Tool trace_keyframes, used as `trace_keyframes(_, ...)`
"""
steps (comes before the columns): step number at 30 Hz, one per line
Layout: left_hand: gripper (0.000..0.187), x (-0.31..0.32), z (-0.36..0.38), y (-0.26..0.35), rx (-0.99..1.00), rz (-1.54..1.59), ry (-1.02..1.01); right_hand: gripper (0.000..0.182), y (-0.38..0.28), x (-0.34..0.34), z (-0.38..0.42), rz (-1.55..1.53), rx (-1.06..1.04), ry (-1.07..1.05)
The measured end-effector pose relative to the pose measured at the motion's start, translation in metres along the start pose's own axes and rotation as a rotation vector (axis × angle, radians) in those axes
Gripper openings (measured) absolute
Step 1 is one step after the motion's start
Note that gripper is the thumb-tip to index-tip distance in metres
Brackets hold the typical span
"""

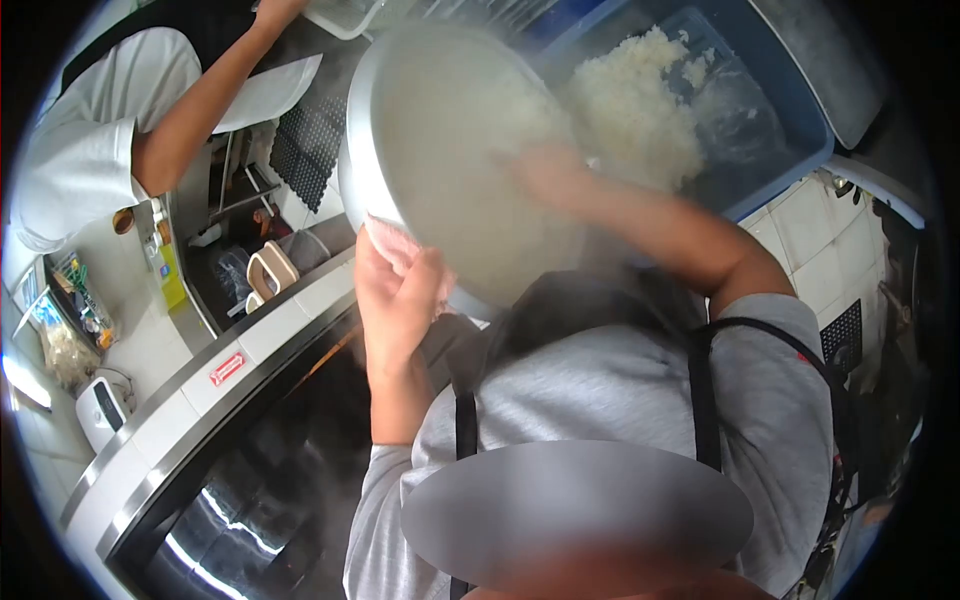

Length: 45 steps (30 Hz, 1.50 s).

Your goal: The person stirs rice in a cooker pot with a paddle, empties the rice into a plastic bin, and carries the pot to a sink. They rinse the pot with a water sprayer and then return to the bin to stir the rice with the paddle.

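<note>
A large metal pot (pixel 366 140) stands tilted in front of me, its wide mouth hazy with steam. My left hand (pixel 400 290) is closed around a pink cloth (pixel 392 243) at the near left part of its rim. My right hand (pixel 548 172) reaches over the pot's mouth, near its right edge; motion smears its fingers, so I cannot tell whether it holds anything. To the right, a heap of white cooked rice (pixel 640 110) lies in a blue tub (pixel 815 120), with clear plastic sheet (pixel 740 110) beside it.
A person in a white shirt (pixel 90 130) works at the upper left, one arm (pixel 205 120) stretched toward the back. A tiled ledge (pixel 180 425) with a metal edge runs along the left, beside a dark shiny surface (pixel 250 500). Below stand beige containers (pixel 270 270).
</note>
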<state>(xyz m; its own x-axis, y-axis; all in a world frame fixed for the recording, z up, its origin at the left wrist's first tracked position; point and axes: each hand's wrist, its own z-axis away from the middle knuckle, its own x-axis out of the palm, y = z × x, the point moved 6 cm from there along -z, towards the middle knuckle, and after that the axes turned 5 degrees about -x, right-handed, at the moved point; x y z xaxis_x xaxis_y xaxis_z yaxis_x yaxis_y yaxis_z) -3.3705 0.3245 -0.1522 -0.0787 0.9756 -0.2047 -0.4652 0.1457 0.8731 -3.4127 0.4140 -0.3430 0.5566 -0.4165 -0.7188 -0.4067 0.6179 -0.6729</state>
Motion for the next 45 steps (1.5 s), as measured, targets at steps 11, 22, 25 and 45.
trace_keyframes(11, 0.034, -0.003, -0.006, -0.005, -0.007, 0.022, -0.029, 0.038, -0.053, -0.035, 0.020, -0.117, -0.075, -0.092)
trace_keyframes(22, 0.031, 0.011, -0.009, 0.008, 0.065, -0.038, -0.123, 0.039, -0.002, -0.133, -0.046, 0.087, 0.119, -0.021)
trace_keyframes(25, 0.028, 0.025, -0.007, 0.013, 0.074, -0.093, -0.108, 0.033, -0.008, -0.126, -0.101, 0.385, 0.158, -0.080)
trace_keyframes(45, 0.028, 0.048, -0.006, 0.019, 0.170, -0.406, -0.102, 0.042, 0.070, -0.064, -0.139, 0.679, -0.188, 0.597)
